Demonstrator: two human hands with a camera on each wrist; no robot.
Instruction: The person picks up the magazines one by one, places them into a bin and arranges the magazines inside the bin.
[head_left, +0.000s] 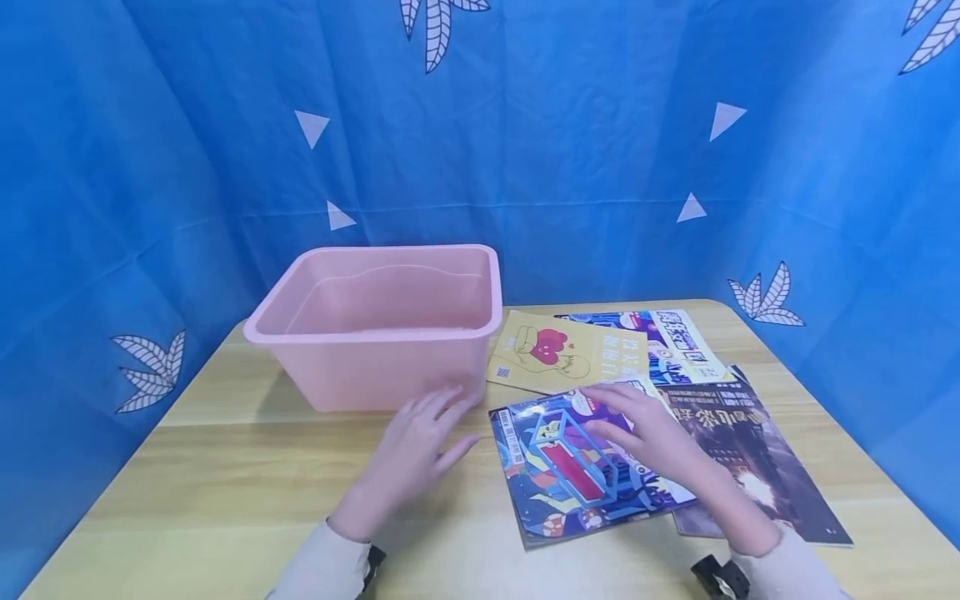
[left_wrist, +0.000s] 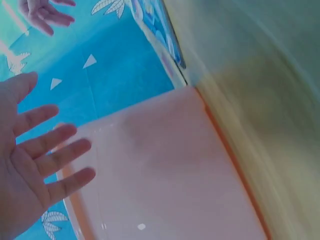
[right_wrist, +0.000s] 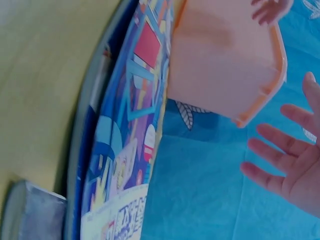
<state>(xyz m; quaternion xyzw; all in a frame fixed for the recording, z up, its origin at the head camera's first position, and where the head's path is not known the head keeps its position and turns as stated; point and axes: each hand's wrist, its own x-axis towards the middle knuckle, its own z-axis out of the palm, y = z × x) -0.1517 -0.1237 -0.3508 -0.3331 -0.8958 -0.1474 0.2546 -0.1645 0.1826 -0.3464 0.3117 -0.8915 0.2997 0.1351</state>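
My left hand (head_left: 420, 446) hovers with spread fingers in front of the pink plastic bin (head_left: 390, 371); in the left wrist view its palm and fingers (left_wrist: 55, 155) hold nothing. To the right, my right hand (head_left: 645, 429) is over a colourful blue and purple magazine (head_left: 517, 492), overlapping its upper right part in the head view. In the right wrist view the right hand (right_wrist: 290, 150) stands off from that magazine (right_wrist: 125, 120), fingers apart and nothing in them. The bin stands upright at the back left of the table.
Behind the nearest magazine lies a yellow booklet (head_left: 577, 367) with a red heart figure. It overlaps another blue magazine (head_left: 678, 342). A dark magazine (head_left: 787, 492) lies at the right. The wooden table (head_left: 187, 500) is backed by a blue patterned curtain (head_left: 525, 150).
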